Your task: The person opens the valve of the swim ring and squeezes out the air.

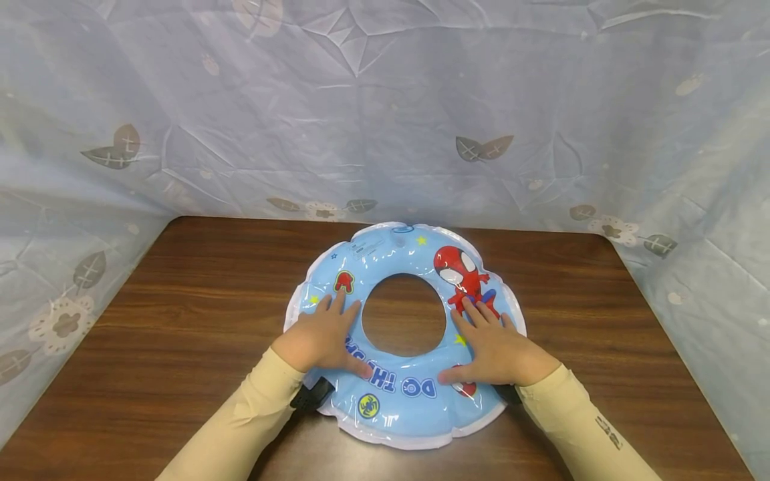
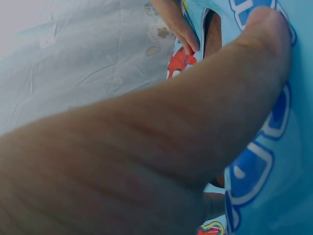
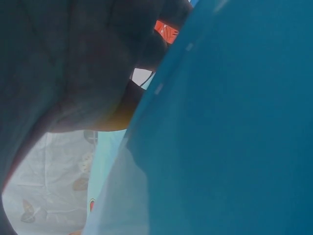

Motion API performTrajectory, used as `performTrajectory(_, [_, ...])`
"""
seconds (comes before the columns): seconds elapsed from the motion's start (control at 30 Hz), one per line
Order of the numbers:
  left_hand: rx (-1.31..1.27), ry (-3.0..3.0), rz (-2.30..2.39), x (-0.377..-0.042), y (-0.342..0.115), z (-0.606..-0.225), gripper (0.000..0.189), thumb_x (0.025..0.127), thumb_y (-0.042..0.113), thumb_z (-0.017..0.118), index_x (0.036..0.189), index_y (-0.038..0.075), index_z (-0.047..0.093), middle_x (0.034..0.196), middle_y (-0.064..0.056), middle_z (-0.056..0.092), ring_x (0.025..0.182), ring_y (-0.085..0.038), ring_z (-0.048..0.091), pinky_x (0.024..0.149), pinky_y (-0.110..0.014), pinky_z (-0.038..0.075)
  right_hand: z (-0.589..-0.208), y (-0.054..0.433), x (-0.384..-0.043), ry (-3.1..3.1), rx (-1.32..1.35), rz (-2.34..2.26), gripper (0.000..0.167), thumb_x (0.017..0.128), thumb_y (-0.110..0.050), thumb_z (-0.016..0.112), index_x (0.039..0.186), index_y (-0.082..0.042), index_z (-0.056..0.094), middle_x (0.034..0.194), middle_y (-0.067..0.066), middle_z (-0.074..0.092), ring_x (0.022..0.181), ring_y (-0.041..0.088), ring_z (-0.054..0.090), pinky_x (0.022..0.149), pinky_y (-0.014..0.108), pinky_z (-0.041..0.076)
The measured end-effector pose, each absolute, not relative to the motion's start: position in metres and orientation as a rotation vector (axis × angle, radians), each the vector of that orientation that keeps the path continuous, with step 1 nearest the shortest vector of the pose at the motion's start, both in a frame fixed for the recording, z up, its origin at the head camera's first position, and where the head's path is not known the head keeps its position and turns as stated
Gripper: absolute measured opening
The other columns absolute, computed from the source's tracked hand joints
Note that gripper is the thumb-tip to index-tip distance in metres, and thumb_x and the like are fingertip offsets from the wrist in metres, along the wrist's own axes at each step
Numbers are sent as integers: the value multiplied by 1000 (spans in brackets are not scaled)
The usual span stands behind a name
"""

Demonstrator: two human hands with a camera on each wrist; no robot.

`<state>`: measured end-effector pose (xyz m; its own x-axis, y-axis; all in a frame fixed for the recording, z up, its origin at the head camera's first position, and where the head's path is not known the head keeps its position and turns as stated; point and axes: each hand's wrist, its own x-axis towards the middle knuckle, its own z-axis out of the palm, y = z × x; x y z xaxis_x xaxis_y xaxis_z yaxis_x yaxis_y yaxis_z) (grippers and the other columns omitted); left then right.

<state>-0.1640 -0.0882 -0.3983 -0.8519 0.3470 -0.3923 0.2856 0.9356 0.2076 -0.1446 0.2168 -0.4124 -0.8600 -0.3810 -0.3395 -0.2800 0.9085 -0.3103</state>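
Observation:
A light blue inflatable swim ring (image 1: 409, 414) with a white edge lies flat on the table, printed with a red cartoon figure, stars and blue letters. It looks puffed up. On its left side rests my left hand (image 1: 325, 334), fingers spread and straight. My right hand (image 1: 496, 347) lies on the right side in the same way, its fingertips near the red figure. Close up in the left wrist view, the left thumb (image 2: 264, 44) touches the printed letters. The right wrist view shows the dark underside of the right hand (image 3: 83, 63) against the blue vinyl.
The brown wooden table (image 1: 180, 321) extends to both sides of the ring. A pale cloth curtain (image 1: 397, 120) with leaf prints hangs behind the table and along both sides. Black wrist devices, one being the left strap mount (image 1: 313, 395), sit under the wrists.

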Motion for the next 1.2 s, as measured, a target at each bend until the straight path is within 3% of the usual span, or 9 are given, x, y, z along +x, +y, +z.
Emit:
performTrajectory(0.5, [473, 2669, 214, -162, -89, -398, 124, 70, 72, 83, 162, 6, 33, 168, -28, 18, 152, -54, 20, 107, -76, 34, -412, 218, -143, 2673, -503, -365, 119, 76, -78, 70, 162, -6, 32, 168, 25, 22, 155, 50, 13, 115, 78, 12])
performTrajectory(0.83, [495, 2648, 290, -165, -93, -397, 121, 70, 74, 81, 163, 12, 33, 169, -24, 19, 154, -50, 20, 114, -69, 33, -407, 222, -147, 2670, -502, -362, 122, 75, -83, 67, 162, -7, 31, 169, 25, 20, 154, 51, 14, 116, 77, 14])
performTrajectory(1.03, [654, 2773, 372, -177, -91, -397, 107, 81, 69, 76, 161, 8, 37, 164, -24, 32, 150, -47, 31, 116, -61, 34, -398, 225, -156, 2734, -536, -510, 115, 81, -75, 70, 162, -5, 30, 167, 26, 22, 151, 55, 22, 112, 76, 26])
performTrajectory(1.2, [776, 2957, 360, -201, -79, -396, 93, 93, 57, 71, 161, 5, 34, 163, -27, 33, 149, -47, 33, 118, -62, 31, -393, 217, -181, 2877, -621, -498, 107, 87, -66, 69, 164, -6, 26, 169, 25, 18, 154, 50, 17, 118, 72, 16])
